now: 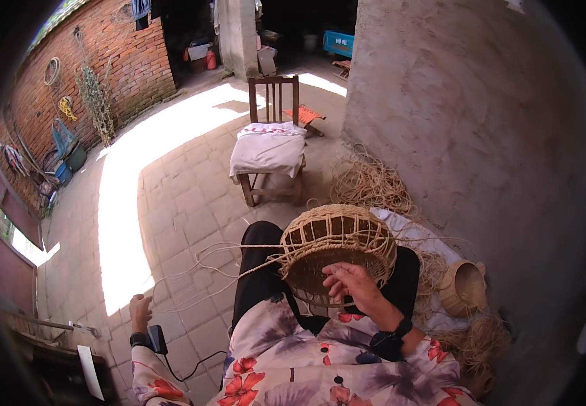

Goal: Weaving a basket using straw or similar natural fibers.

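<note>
Woven basket (344,233) of pale straw-coloured cord lies tilted on the person's lap, across dark trousers (256,271), its round opening turned toward the body and its openwork wall facing up and away; several loose strands (222,247) run out from its left side, over the left knee and above the paving. The right hand (357,284) is at the opening, palm down, with the fingers loosely bent and parted, and whether a fingertip touches the weave I cannot tell. Well out to the left, the left hand (141,313) has its fingers curled in, closed on one thin strand that arcs back toward the basket. Both wrists carry dark bands, and a small black box (158,340) with a cable sits beside the left one. Past the knees stands a wooden chair (274,101) with a white cloth (266,154) over its seat, and behind it a low stool (306,114) with an orange top. To the right, by the grey wall (469,135), a heap of cord (374,186) spreads on the floor near a white sheet (411,233), with a smaller basket (450,291) tipped on its side among more tangled cord (479,342)
</note>
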The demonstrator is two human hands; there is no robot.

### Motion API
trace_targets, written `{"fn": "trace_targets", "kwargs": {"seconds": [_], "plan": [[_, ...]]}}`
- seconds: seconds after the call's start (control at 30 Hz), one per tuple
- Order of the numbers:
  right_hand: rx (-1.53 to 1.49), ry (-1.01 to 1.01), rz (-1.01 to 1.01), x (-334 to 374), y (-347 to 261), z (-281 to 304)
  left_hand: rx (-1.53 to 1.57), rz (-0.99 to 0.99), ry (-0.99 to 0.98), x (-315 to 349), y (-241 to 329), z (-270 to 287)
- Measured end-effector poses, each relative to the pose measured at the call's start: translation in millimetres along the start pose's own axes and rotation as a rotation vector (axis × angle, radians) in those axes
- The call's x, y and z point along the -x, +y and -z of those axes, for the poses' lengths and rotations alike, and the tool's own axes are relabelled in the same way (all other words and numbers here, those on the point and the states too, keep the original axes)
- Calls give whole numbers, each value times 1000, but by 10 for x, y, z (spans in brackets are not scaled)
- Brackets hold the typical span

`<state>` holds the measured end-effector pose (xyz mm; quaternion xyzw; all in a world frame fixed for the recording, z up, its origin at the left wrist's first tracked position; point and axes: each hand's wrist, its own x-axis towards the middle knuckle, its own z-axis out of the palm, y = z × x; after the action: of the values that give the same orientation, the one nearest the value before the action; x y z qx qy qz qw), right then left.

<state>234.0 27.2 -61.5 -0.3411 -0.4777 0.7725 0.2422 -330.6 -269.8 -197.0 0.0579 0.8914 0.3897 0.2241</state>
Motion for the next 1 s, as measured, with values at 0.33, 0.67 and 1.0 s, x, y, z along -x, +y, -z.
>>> {"fn": "trace_targets", "kwargs": {"seconds": [0.33, 0.67, 1.0], "plan": [[-590, 6, 246, -418, 163, -37, 146, -1294, -502, 2774, 2805, -1895], [-771, -36, 204, -406, 144, -13, 43, -1491, -625, 3028, 3192, -2311], [-866, -83, 166, -492, 206, 61, -64, -1489, -583, 3119, 3252, -2373]]}}
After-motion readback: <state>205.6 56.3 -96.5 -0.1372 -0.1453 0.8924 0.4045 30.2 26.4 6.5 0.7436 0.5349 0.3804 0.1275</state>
